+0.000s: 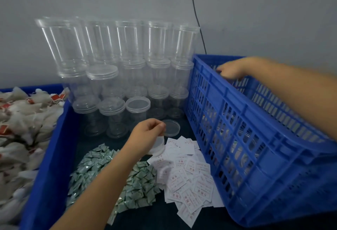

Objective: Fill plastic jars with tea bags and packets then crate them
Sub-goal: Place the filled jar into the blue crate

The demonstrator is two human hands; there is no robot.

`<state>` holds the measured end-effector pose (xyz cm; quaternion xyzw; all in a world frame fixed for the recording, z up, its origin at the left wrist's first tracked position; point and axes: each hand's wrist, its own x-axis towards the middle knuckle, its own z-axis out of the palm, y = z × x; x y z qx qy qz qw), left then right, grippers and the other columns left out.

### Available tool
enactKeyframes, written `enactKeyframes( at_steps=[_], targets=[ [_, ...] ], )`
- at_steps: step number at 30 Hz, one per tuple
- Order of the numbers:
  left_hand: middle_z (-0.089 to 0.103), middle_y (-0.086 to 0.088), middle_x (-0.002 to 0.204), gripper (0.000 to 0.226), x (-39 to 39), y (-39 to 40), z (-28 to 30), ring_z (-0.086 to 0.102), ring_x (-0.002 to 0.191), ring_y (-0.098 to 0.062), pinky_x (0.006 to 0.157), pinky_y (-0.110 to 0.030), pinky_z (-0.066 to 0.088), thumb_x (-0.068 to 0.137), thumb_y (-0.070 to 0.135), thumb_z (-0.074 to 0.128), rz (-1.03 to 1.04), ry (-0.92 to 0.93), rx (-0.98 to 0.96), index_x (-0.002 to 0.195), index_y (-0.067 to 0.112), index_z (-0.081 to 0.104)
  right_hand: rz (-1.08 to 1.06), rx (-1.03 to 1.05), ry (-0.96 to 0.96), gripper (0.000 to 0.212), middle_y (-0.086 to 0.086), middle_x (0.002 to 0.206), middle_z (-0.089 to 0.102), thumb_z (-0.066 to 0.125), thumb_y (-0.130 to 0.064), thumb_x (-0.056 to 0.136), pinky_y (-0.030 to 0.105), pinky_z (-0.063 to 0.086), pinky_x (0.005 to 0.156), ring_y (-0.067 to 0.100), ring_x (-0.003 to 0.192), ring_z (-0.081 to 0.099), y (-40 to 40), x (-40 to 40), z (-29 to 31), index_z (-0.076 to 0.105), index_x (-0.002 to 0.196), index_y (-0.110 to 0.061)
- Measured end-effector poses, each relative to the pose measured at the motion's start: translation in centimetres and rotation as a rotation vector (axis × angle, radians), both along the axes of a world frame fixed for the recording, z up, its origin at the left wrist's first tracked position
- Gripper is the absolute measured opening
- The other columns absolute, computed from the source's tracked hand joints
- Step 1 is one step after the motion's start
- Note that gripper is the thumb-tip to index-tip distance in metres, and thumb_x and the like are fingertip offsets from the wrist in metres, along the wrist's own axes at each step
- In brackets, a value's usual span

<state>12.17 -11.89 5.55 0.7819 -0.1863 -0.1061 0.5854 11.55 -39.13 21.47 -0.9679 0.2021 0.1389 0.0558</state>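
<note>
Clear plastic jars [113, 76] stand stacked against the wall, and one open jar [138, 105] is at the front of the stack. A clear lid [171, 126] lies on the dark table. My left hand [145, 131] hovers beside that lid and pinches another clear lid [158, 145] that hangs under it. My right hand [231, 70] reaches over the rim into the blue crate [255, 138], fingers curled down; what they touch is hidden. Green packets [102, 173] and white slips [187, 175] lie in piles. Tea bags [21, 129] fill a blue bin at left.
The blue bin's wall [52, 166] borders the work area on the left, and the crate closes it on the right. Jars show dimly through the crate's slots. A black cable [196, 14] runs down the grey wall behind.
</note>
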Motion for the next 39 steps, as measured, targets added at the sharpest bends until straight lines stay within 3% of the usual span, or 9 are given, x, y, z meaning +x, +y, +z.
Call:
enactKeyframes(
  at_steps=[3, 8, 11, 15, 19, 24, 26, 29, 39],
  targets=[
    [0.07, 0.002, 0.083, 0.017, -0.8, 1.0, 1.1, 0.062, 0.079, -0.011, 0.08, -0.03, 0.048, 0.094, 0.021, 0.055, 0.018, -0.027, 0.034, 0.083, 0.019, 0.068, 0.044, -0.047, -0.247, 0.056, 0.015, 0.143, 0.048, 0.052, -0.025, 0.104, 0.043, 0.047, 0.095, 0.034, 0.111, 0.054, 0.8, -0.3, 4.8, 0.031, 0.155, -0.015],
    [0.072, 0.002, 0.086, 0.015, -2.7, 2.3, 3.4, 0.065, 0.09, -0.016, 0.084, -0.032, 0.05, 0.093, 0.025, 0.056, 0.022, -0.116, 0.103, 0.086, 0.02, 0.069, 0.165, -0.004, -0.556, 0.05, 0.009, 0.111, 0.057, 0.059, -0.032, 0.099, 0.036, 0.047, 0.081, 0.026, 0.098, 0.059, 6.6, -2.4, 8.5, 0.048, 0.145, -0.016],
    [0.071, 0.002, 0.087, 0.015, -3.4, 3.8, 4.2, 0.066, 0.09, -0.017, 0.086, -0.035, 0.052, 0.093, 0.026, 0.056, 0.033, -0.162, 0.171, 0.088, 0.02, 0.068, 0.272, 0.109, -0.646, 0.042, 0.016, 0.113, 0.067, 0.062, -0.032, 0.095, 0.04, 0.055, 0.081, 0.029, 0.1, 0.066, 12.0, -1.9, 7.7, 0.061, 0.13, -0.008],
    [0.07, 0.004, 0.085, 0.013, -3.6, 6.9, 4.5, 0.066, 0.083, -0.016, 0.075, -0.03, 0.053, 0.094, 0.029, 0.055, 0.054, -0.237, 0.306, 0.089, 0.025, 0.066, 0.328, 0.19, -0.622, 0.046, 0.02, 0.13, 0.063, 0.065, -0.031, 0.093, 0.04, 0.05, 0.098, 0.032, 0.116, 0.061, 17.3, 1.5, 2.8, 0.063, 0.126, 0.001],
    [0.067, 0.012, 0.083, 0.012, -2.6, 10.8, 4.2, 0.062, 0.079, -0.003, 0.066, -0.018, 0.046, 0.093, 0.032, 0.056, 0.107, -0.269, 0.378, 0.084, 0.035, 0.062, 0.321, 0.33, -0.562, 0.068, 0.01, 0.148, 0.048, 0.07, -0.042, 0.09, 0.028, 0.037, 0.091, 0.028, 0.13, 0.05, 19.4, 5.7, -3.5, 0.045, 0.145, -0.011],
    [0.069, 0.01, 0.081, 0.013, -1.6, 13.7, 3.0, 0.064, 0.078, -0.005, 0.076, -0.026, 0.054, 0.093, 0.031, 0.056, 0.181, -0.219, 0.351, 0.083, 0.033, 0.064, 0.237, 0.256, -0.34, 0.077, 0.013, 0.129, 0.06, 0.082, -0.052, 0.076, 0.037, 0.049, 0.086, 0.028, 0.106, 0.059, 20.0, 10.0, -9.4, 0.052, 0.13, -0.006],
    [0.069, 0.01, 0.08, 0.013, -1.3, 14.1, 2.6, 0.064, 0.079, -0.005, 0.078, -0.028, 0.054, 0.093, 0.031, 0.056, 0.192, -0.203, 0.323, 0.083, 0.033, 0.065, 0.192, 0.253, -0.289, 0.089, 0.014, 0.134, 0.055, 0.085, -0.053, 0.07, 0.037, 0.048, 0.083, 0.028, 0.107, 0.057, 19.9, 10.8, -10.9, 0.047, 0.135, -0.005],
    [0.069, 0.008, 0.079, 0.014, -1.2, 14.2, 2.1, 0.064, 0.076, -0.006, 0.076, -0.027, 0.053, 0.093, 0.032, 0.056, 0.205, -0.202, 0.298, 0.083, 0.033, 0.065, 0.138, 0.258, -0.28, 0.106, 0.016, 0.148, 0.044, 0.086, -0.051, 0.071, 0.04, 0.047, 0.093, 0.034, 0.127, 0.051, 19.5, 11.8, -12.2, 0.03, 0.148, -0.004],
    [0.065, 0.011, 0.079, 0.011, -2.1, 13.5, 2.0, 0.056, 0.065, 0.003, 0.059, -0.011, 0.042, 0.094, 0.03, 0.054, 0.169, -0.271, 0.354, 0.092, 0.028, 0.064, 0.102, 0.32, -0.362, 0.097, 0.014, 0.136, 0.049, 0.086, -0.049, 0.07, 0.037, 0.047, 0.083, 0.031, 0.117, 0.053, 17.9, 10.9, -10.7, 0.036, 0.142, -0.006]
  ],
)
